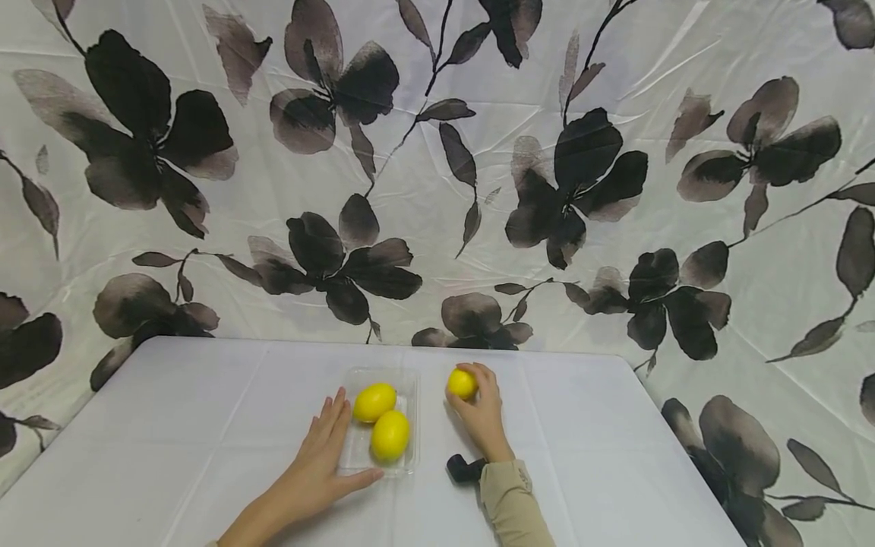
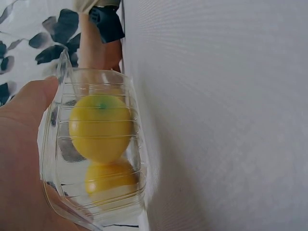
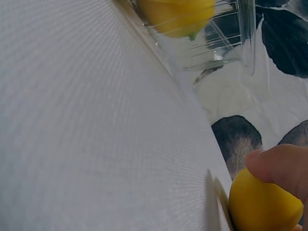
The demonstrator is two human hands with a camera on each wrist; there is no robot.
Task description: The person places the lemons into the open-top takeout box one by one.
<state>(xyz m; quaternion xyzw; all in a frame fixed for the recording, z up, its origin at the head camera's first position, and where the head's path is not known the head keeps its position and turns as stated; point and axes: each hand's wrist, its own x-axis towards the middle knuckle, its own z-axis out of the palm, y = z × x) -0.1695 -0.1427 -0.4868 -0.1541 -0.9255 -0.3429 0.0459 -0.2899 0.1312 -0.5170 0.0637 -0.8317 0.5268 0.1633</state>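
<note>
A clear plastic container [image 1: 346, 456] stands on the table and holds two yellow lemons, a farther lemon [image 1: 374, 403] and a nearer lemon [image 1: 390, 436]. Along the container's left side lies my left hand [image 1: 320, 456], fingers straight, thumb stretched across the near edge. The left wrist view has the thumb [image 2: 41, 94] at the rim, with both lemons behind the ribbed wall. To the right of the container, my right hand [image 1: 487, 406] pinches a third lemon [image 1: 462, 384] between thumb and fingers. In the right wrist view that lemon [image 3: 262, 204] is low, close to the tabletop.
A white cloth covers the table [image 1: 225, 418]. Behind it hangs a pale curtain [image 1: 478, 289] printed with dark flowers. A black wrist device [image 1: 465, 469] sits at the right sleeve's cuff, just right of the container.
</note>
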